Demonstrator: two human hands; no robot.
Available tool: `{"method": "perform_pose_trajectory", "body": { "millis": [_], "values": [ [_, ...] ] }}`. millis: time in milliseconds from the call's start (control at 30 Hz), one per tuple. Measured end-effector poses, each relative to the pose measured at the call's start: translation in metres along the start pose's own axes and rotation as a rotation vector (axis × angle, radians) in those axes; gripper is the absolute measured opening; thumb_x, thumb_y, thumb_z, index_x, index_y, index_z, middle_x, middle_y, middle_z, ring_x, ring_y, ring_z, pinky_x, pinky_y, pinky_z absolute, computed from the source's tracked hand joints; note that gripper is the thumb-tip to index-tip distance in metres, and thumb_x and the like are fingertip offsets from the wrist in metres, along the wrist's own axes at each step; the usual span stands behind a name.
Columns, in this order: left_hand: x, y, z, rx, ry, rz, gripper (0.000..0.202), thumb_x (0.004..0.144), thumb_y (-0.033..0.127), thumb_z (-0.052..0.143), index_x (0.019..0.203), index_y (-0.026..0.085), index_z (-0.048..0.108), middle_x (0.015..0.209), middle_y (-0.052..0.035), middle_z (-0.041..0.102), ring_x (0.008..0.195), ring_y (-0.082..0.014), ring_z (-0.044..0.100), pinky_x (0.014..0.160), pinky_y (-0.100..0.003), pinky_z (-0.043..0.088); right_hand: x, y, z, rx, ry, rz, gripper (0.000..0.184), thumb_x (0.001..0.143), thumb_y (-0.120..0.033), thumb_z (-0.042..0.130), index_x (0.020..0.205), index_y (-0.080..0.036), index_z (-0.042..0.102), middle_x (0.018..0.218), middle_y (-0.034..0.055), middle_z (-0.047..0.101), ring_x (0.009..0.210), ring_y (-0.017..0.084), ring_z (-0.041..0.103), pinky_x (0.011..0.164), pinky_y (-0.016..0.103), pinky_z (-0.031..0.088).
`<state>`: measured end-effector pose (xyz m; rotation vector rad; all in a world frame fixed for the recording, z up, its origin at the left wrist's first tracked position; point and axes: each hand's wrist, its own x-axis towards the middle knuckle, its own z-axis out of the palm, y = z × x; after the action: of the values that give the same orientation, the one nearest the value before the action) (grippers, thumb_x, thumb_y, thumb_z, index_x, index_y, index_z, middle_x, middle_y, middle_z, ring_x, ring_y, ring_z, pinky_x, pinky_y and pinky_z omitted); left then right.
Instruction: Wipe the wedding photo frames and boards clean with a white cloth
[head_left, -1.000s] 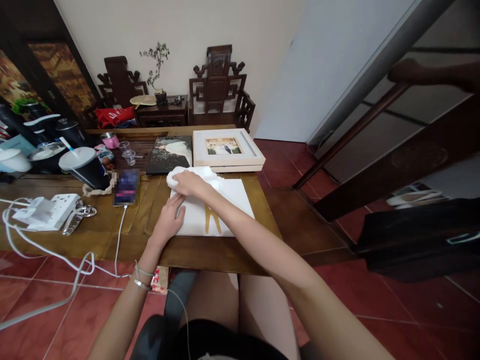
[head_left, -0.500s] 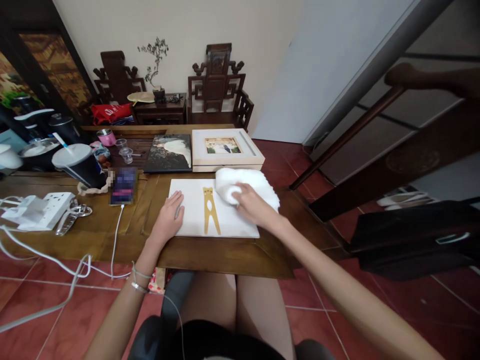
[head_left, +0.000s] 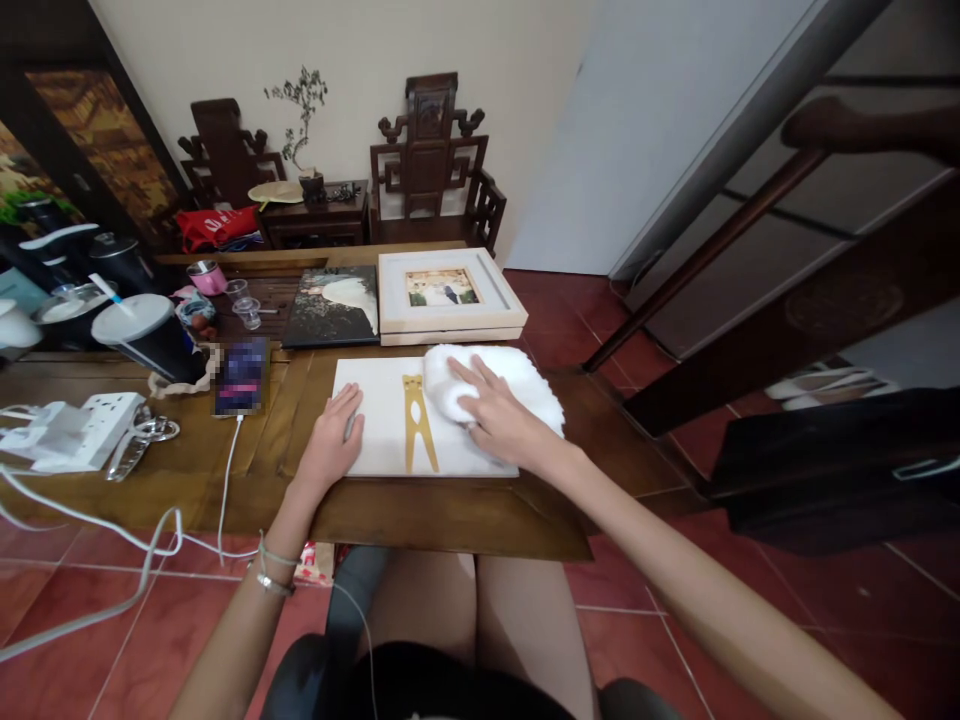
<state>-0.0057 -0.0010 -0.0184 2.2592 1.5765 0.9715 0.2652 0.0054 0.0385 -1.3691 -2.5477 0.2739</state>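
A flat white panel (head_left: 375, 455) with a gold, cat-eared, two-legged shape (head_left: 415, 415) on its face lies near the table's front edge. My left hand (head_left: 337, 440) rests on the panel's left edge, fingers stretched out flat, holding nothing. On the panel's right half lies a fluffy white cloth (head_left: 525, 385), bunched towards its left end and spreading past the panel's right side. My right hand (head_left: 501, 415) grips the bunched part, thumb against it and fingers pressed along its top. The panel's upper right corner is hidden beneath the cloth.
Behind the panel lie a white-framed picture (head_left: 495, 300) and a dark photo panel (head_left: 330, 325). Leftward are a charging phone (head_left: 241, 375), a lidded cup (head_left: 146, 340), a power strip (head_left: 97, 435) and a clear hair claw (head_left: 142, 440). White cables hang over the front edge.
My right hand has flattened on the cloth, its fingers reaching farther forward over the bunched part. The cloth has shifted slightly. My left hand stays on the panel's edge; the view has moved a little.
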Motion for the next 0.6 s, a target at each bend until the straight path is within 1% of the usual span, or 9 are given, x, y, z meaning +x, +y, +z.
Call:
{"method": "perform_pose_trajectory", "body": {
  "millis": [33, 100, 167, 200, 267, 333, 467, 533, 600],
  "values": [
    [0.000, 0.001, -0.001, -0.003, 0.001, -0.002, 0.039, 0.090, 0.023, 0.042, 0.124, 0.012, 0.058, 0.137, -0.0151, 0.054, 0.132, -0.0251, 0.045, 0.112, -0.048, 0.033, 0.010, 0.005, 0.001, -0.014, -0.007, 0.006, 0.020, 0.074, -0.004, 0.046, 0.082, -0.015, 0.061, 0.153, 0.0144, 0.029, 0.142, 0.040, 0.013, 0.102, 0.069, 0.029],
    [0.001, 0.002, -0.003, -0.007, 0.001, -0.004, 0.039, 0.090, 0.024, 0.043, 0.124, 0.013, 0.059, 0.137, -0.0141, 0.054, 0.132, -0.0245, 0.046, 0.113, -0.047, 0.033, 0.025, 0.013, 0.004, -0.054, -0.009, 0.008, 0.020, 0.078, -0.008, 0.046, 0.088, -0.014, 0.062, 0.152, 0.0159, 0.031, 0.142, 0.040, 0.015, 0.102, 0.070, 0.027],
    [0.001, 0.003, -0.004, -0.007, -0.006, -0.009, 0.039, 0.090, 0.024, 0.043, 0.124, 0.013, 0.059, 0.137, -0.0140, 0.054, 0.132, -0.0245, 0.045, 0.113, -0.047, 0.033, 0.028, 0.017, 0.008, -0.084, -0.008, -0.008, 0.020, 0.079, -0.010, 0.048, 0.092, -0.013, 0.063, 0.150, 0.0169, 0.034, 0.141, 0.039, 0.019, 0.103, 0.069, 0.026],
    [0.001, 0.003, -0.004, -0.005, -0.011, -0.013, 0.039, 0.090, 0.024, 0.043, 0.124, 0.013, 0.059, 0.137, -0.0143, 0.054, 0.132, -0.0248, 0.045, 0.113, -0.047, 0.032, 0.024, 0.017, 0.010, -0.089, -0.009, -0.022, 0.020, 0.079, -0.011, 0.049, 0.092, -0.013, 0.063, 0.149, 0.0169, 0.036, 0.140, 0.038, 0.021, 0.104, 0.068, 0.026],
    [0.001, 0.004, -0.004, -0.005, -0.014, -0.018, 0.040, 0.090, 0.024, 0.043, 0.124, 0.012, 0.059, 0.137, -0.0146, 0.054, 0.132, -0.0255, 0.045, 0.113, -0.048, 0.032, 0.008, 0.013, 0.012, -0.081, -0.014, -0.056, 0.018, 0.076, -0.010, 0.050, 0.087, -0.014, 0.064, 0.148, 0.0153, 0.038, 0.140, 0.038, 0.023, 0.104, 0.067, 0.027],
    [0.000, 0.004, -0.003, -0.014, -0.004, -0.017, 0.039, 0.090, 0.023, 0.043, 0.124, 0.013, 0.059, 0.137, -0.0138, 0.054, 0.133, -0.0258, 0.044, 0.114, -0.049, 0.031, -0.018, 0.002, 0.011, -0.055, -0.026, -0.097, 0.017, 0.072, -0.009, 0.051, 0.081, -0.017, 0.064, 0.147, 0.0127, 0.041, 0.140, 0.038, 0.023, 0.105, 0.066, 0.027],
    [0.000, 0.005, -0.002, -0.032, -0.001, -0.014, 0.039, 0.090, 0.023, 0.043, 0.125, 0.014, 0.058, 0.138, -0.0134, 0.053, 0.133, -0.0260, 0.044, 0.114, -0.050, 0.030, -0.067, -0.024, -0.003, 0.007, -0.076, -0.139, 0.021, 0.067, -0.006, 0.051, 0.078, -0.019, 0.063, 0.144, 0.0104, 0.045, 0.139, 0.037, 0.025, 0.105, 0.065, 0.029],
    [0.000, 0.004, -0.002, -0.027, -0.008, -0.012, 0.039, 0.090, 0.023, 0.043, 0.125, 0.014, 0.058, 0.138, -0.0144, 0.053, 0.133, -0.0262, 0.044, 0.114, -0.049, 0.031, -0.074, -0.032, -0.012, 0.029, -0.097, -0.133, 0.022, 0.066, -0.004, 0.049, 0.076, -0.019, 0.062, 0.144, 0.0106, 0.046, 0.139, 0.037, 0.026, 0.105, 0.062, 0.032],
    [0.000, 0.002, -0.001, -0.017, -0.012, -0.005, 0.039, 0.090, 0.023, 0.043, 0.125, 0.013, 0.057, 0.138, -0.0151, 0.052, 0.134, -0.0262, 0.043, 0.113, -0.050, 0.031, -0.067, -0.033, -0.018, 0.033, -0.094, -0.128, 0.021, 0.067, -0.004, 0.048, 0.075, -0.019, 0.060, 0.142, 0.0109, 0.047, 0.139, 0.035, 0.028, 0.105, 0.059, 0.034]
  ]
}}
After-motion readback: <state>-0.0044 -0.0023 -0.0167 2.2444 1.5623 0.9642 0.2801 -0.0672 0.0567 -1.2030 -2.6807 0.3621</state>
